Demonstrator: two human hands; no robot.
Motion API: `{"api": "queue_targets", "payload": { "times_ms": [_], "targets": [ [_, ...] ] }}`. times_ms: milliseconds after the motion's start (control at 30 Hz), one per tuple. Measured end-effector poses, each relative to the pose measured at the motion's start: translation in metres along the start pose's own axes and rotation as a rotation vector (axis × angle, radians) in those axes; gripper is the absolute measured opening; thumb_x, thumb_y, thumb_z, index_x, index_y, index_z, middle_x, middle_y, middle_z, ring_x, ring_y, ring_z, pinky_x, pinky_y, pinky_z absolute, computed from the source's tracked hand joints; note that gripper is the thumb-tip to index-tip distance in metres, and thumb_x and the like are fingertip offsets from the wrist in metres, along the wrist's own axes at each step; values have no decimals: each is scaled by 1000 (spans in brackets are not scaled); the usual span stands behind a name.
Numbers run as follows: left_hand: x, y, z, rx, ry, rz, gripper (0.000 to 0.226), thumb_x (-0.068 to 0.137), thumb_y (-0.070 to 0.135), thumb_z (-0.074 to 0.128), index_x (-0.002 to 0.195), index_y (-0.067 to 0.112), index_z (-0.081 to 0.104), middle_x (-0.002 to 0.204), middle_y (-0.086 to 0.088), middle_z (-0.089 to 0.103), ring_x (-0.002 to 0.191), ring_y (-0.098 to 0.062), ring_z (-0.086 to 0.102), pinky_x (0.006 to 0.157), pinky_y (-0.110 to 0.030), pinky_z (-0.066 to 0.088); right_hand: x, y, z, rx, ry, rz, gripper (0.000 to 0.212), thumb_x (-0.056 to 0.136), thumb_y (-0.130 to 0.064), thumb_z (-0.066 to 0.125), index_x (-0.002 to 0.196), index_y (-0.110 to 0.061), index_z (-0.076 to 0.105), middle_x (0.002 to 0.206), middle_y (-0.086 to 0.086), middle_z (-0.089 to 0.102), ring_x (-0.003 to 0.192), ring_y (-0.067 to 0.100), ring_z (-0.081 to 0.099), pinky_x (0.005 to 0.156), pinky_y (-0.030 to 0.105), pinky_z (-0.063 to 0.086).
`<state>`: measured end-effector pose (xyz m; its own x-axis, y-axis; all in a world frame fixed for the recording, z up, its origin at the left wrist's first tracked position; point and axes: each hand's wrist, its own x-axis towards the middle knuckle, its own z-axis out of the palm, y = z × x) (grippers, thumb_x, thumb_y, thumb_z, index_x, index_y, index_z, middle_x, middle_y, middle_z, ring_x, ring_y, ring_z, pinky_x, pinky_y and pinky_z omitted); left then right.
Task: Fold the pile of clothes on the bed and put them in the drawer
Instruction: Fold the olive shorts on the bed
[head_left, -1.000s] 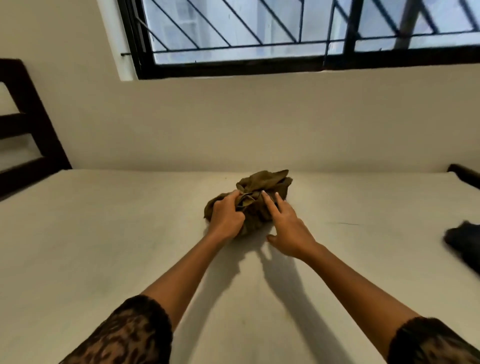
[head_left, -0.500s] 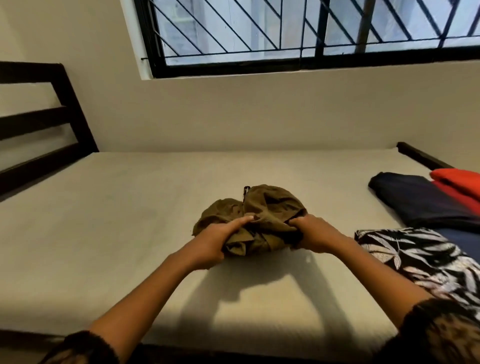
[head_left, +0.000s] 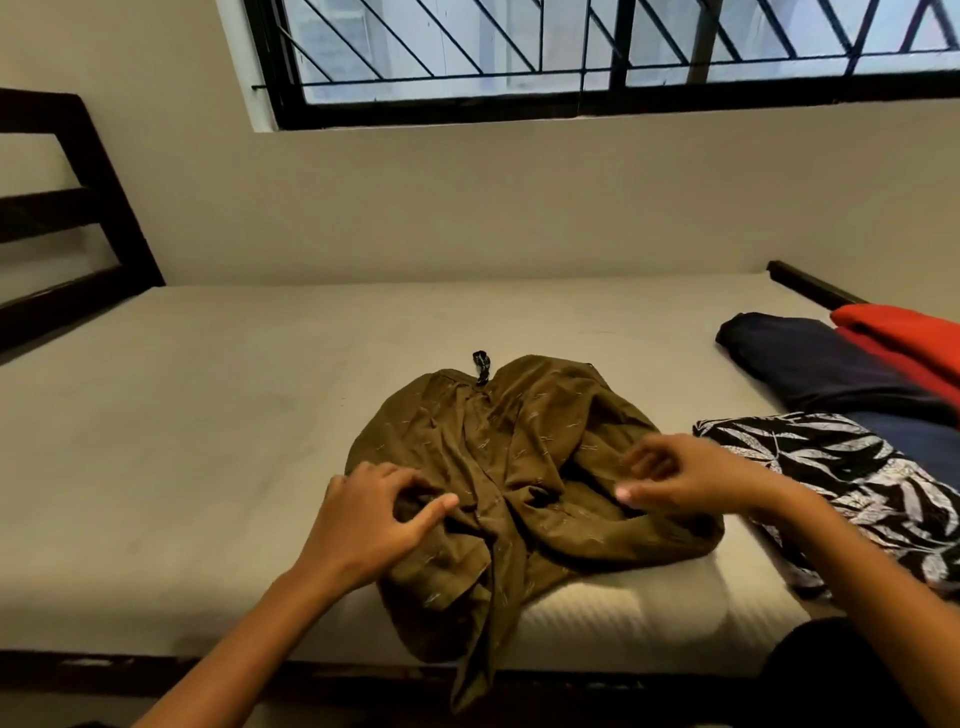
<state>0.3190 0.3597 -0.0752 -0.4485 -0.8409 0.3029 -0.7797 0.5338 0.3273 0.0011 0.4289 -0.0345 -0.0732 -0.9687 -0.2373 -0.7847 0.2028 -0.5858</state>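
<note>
Unfolding step: your left hand (head_left: 371, 514) has its fingers clamped on the olive garment (head_left: 519, 467); right hand (head_left: 691, 475) grip unclear (blurred). Next, spread it flat.

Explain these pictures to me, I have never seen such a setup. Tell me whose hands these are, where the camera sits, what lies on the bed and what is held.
There is no machine here: a person works with two bare hands. Every picture comes from one camera worn on the head, looking forward and down. On the bed lies a crumpled brown garment, one end hanging over the near edge. To its right lie a leaf-print cloth, a navy cloth and a red cloth. The left hand curls its fingers into the brown garment. The right hand is over the garment's right side, but it is blurred, so a grip cannot be told.
</note>
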Motion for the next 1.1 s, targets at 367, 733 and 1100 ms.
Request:
{"api": "queue_targets", "payload": {
  "times_ms": [367,733,1100],
  "targets": [
    [-2,12,76,99,77,134,66,80,77,32,103,27,68,110,9,66,119,-20,48,106,-41,28,60,15,62,-634,510,-93,21,95,-26,46,113,-20,56,111,1,61,101,20,56,74,29,39],
    [12,46,103,264,94,129,78,72,73,37,113,12,62,120,-5,63,115,-28,58,97,-60,31,-6,107,-62,95,1087,388,23,92,-21,57,101,-4,69,101,23,68,97,39,60,83,42,47],
    [13,127,107,-58,232,695,25,82,27,49,96,22,69,99,4,68,104,-14,56,97,-40,44,-19,96,-23,-309,535,-2,21,73,-13,75,75,-28,61,77,-7,58,80,17,58,65,26,37]
  ]
}}
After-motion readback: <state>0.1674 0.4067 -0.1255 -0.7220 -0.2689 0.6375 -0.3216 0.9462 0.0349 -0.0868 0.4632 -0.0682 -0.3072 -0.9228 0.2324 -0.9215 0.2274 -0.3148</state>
